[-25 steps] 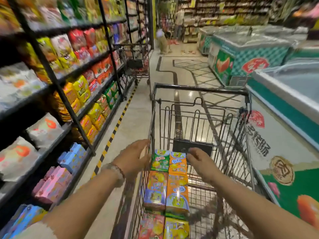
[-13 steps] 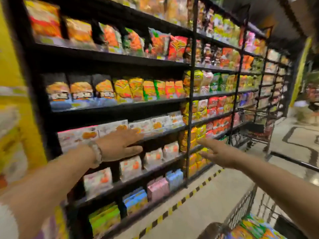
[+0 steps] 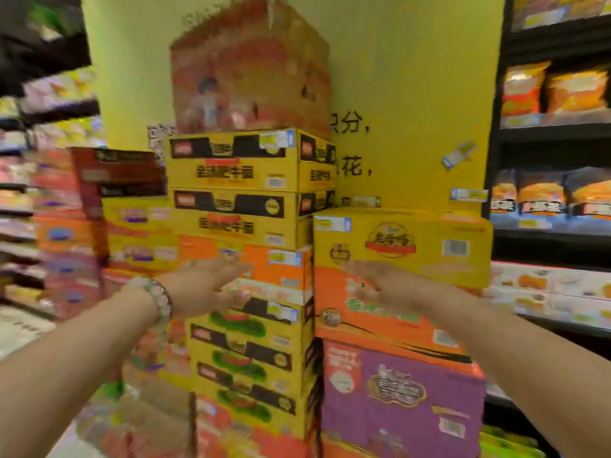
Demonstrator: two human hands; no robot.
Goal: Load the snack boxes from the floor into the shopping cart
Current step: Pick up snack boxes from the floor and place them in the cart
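Observation:
Tall stacks of snack cartons stand in front of me against a yellow pillar [image 3: 413, 77]. A yellow carton [image 3: 429, 246] tops the right stack, over an orange carton [image 3: 380, 322] and a purple carton [image 3: 403, 395]. The middle stack holds yellow cartons [image 3: 231, 173] with an orange carton [image 3: 277, 266] beneath them. My left hand [image 3: 205, 285], with a bead bracelet on the wrist, is held out with straight fingers before the middle orange carton. My right hand [image 3: 380, 279] reaches flat toward the right stack's front. Neither hand holds anything. The shopping cart is out of view.
A brown carton [image 3: 251, 71] sits on top of the middle stack. More red and yellow cartons [image 3: 125, 206] stand at the left. Black shelves with snack bags [image 3: 555, 94] run along the right, and blurred shelves [image 3: 29, 193] fill the left.
My view has swung left from the cart, past the snack shelves, to the carton stacks. Both hands left the cart and now reach toward the stacked cartons.

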